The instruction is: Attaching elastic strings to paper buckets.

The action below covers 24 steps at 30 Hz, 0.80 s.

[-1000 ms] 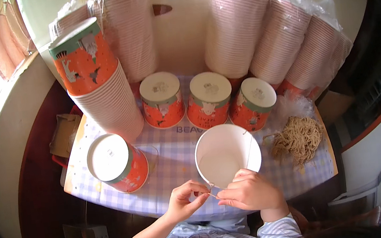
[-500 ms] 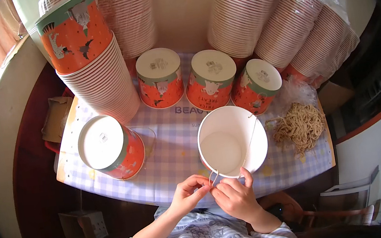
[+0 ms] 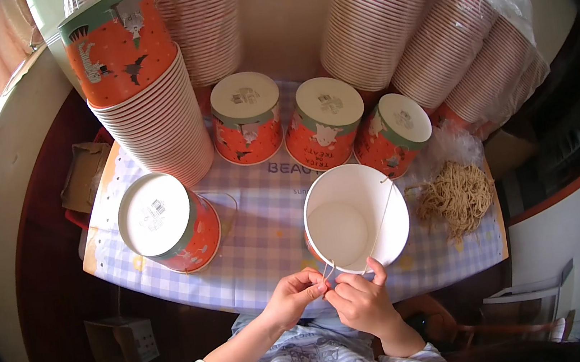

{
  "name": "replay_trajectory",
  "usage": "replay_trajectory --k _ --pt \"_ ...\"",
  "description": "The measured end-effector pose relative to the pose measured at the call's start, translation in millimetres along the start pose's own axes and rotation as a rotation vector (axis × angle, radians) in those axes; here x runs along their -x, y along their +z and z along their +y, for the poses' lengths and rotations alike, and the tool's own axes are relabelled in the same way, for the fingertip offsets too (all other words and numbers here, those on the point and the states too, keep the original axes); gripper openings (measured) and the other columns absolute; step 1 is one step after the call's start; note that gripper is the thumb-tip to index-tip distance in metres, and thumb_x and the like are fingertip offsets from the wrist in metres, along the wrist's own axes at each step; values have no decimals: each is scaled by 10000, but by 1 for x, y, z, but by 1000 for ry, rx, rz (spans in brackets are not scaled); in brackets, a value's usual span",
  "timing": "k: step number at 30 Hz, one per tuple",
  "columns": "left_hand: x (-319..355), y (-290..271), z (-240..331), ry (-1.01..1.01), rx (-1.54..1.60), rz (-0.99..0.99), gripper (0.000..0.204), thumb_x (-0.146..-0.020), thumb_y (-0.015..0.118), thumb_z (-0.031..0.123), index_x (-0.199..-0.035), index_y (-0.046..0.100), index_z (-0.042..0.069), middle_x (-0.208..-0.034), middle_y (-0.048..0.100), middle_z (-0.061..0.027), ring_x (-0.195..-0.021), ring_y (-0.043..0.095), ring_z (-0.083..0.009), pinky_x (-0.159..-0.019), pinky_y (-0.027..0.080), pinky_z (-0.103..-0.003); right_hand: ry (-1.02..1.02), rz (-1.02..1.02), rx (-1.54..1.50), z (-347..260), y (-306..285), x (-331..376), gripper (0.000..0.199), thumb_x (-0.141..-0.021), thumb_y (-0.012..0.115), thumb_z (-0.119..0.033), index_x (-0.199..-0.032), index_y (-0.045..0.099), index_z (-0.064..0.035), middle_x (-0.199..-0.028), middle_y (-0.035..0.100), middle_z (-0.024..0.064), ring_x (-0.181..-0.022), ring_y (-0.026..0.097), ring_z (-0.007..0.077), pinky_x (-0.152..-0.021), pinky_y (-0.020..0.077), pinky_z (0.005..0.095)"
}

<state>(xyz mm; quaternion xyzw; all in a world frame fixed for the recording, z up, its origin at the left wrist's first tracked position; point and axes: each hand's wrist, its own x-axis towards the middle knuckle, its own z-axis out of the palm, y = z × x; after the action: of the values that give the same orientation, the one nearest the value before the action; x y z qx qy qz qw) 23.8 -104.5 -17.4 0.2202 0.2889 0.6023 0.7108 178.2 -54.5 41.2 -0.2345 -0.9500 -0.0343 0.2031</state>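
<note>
A white-lined paper bucket (image 3: 339, 229) stands mouth up near the front edge of the table. A thin beige string (image 3: 381, 228) runs from a hole at its far right rim, across the mouth, to the near rim. Just in front of that near rim, my left hand (image 3: 294, 298) pinches a small loop of the string. My right hand (image 3: 360, 304) is closed on the string beside it, fingertips almost touching the left ones, index finger raised against the bucket's edge. The exact knot or crossing between the fingers is too small to make out.
Upside-down orange paper buckets stand at the left (image 3: 157, 215) and behind (image 3: 244, 98). Tall nested bucket stacks (image 3: 159, 121) rise at the back left and, wrapped in clear plastic (image 3: 446, 39), at the back right. A tangled string heap (image 3: 457, 197) lies right on the checked tablecloth (image 3: 263, 256).
My fingers have shifted slightly at the near rim, and the string loop there looks narrower. The bucket sits slightly lower and to the right in the picture, as the view has moved a little.
</note>
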Motion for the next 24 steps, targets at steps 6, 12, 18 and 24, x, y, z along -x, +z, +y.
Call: replay_trajectory --k 6,12,18,24 --pt "-11 6 14 -63 106 61 53 -826 628 74 -862 622 36 -893 582 -3 -845 516 -95 -781 390 -236 -79 6 25 8 5 6 61 -731 629 -159 -683 629 -198 -623 479 -78 -789 554 39 -1048 131 456" --pt "-21 9 17 -11 74 28 94 -850 611 101 -911 612 30 -903 618 -4 -850 524 -63 -801 400 -215 -146 8 -42 28 -2 5 89 -744 565 -139 -691 604 -198 -635 481 -73 -792 548 34 -1074 163 361" --pt "-23 9 5 -38 25 44 119 -862 611 142 -917 605 36 -902 606 11 -840 514 -55 -800 395 -207 -132 -77 -19 71 6 5 83 -720 593 -158 -776 652 -174 -718 592 -46 -824 577 92 -1098 135 424" --pt "-31 19 -6 82 -97 61 135 -889 577 158 -929 581 29 -905 568 22 -857 498 -50 -775 400 -201 -47 -1 -13 50 11 2 148 -716 631 -259 -810 638 -145 -777 591 -15 -901 569 145 -1084 95 550"
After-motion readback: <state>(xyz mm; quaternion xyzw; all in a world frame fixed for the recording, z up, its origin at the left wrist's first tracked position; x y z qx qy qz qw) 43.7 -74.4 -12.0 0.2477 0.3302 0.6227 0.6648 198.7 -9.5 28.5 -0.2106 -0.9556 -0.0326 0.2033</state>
